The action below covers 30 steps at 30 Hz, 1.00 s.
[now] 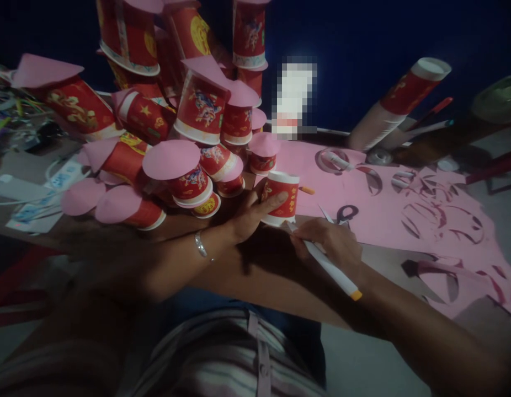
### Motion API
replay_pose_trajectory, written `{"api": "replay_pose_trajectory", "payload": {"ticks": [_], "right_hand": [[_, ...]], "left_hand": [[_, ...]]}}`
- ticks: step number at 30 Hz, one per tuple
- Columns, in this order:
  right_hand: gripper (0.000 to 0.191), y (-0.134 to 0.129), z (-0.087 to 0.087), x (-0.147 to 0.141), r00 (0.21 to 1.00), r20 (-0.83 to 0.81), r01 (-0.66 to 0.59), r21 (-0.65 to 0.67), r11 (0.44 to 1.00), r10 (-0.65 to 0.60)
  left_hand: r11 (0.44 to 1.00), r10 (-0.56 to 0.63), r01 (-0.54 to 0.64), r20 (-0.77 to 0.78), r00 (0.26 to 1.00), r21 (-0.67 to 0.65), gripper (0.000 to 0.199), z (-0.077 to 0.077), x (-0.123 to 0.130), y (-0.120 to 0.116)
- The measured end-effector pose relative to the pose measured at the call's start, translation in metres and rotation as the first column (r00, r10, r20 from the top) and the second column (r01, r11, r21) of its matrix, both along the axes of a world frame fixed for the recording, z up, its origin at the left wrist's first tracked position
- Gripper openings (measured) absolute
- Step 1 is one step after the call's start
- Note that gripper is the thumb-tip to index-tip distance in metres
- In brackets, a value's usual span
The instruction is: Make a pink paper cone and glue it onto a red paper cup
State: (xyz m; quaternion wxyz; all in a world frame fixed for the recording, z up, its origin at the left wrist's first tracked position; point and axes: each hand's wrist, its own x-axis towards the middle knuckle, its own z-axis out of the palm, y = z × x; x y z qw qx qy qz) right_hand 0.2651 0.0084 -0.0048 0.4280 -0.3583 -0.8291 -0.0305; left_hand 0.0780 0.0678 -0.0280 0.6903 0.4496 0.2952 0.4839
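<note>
My left hand (253, 216) is wrapped around a red paper cup (288, 201) with gold lettering, thumb across its side. The cup has a white band at the top and a white edge at the bottom. In my right hand (334, 242) is a white utility knife (328, 268) with an orange end. Its tip meets the cup's lower edge, or comes very close to it; the exact contact is too small to tell. Just beyond that hand lie dark-handled scissors (347, 213) on pink paper (379, 220).
Many red cups with pink cone tops (171, 160) are piled at the left and back. Cut pink scraps (441, 218) cover the right side. A stack of cups (416, 85) leans at the back right. An orange-tipped item (307, 191) rests behind the held cup.
</note>
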Motion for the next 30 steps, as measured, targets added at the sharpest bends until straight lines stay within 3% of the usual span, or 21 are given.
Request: {"api": "replay_pose_trajectory", "payload": {"ticks": [9,13,22,30], "right_hand": [[0.015,-0.002,0.01,0.0,1.0,-0.007,-0.019,-0.027,0.999,0.019],[0.012,-0.006,0.004,0.003,0.993,0.104,-0.048,-0.05,0.998,0.053],[0.026,-0.006,-0.011,0.001,0.998,-0.035,-0.052,0.052,0.997,0.054],[0.023,-0.002,-0.011,0.004,0.997,0.018,-0.079,0.03,0.996,0.079]], "left_hand": [[0.999,0.001,-0.002,-0.036,0.999,-0.032,0.053,-0.001,-0.002,-0.002],[0.998,0.019,-0.021,-0.039,0.999,-0.054,0.056,0.005,-0.001,-0.003],[0.999,0.028,-0.029,-0.035,0.999,-0.035,0.051,0.003,0.0,-0.003],[0.999,0.009,-0.007,-0.04,0.999,0.054,0.043,0.007,0.001,-0.004]]}}
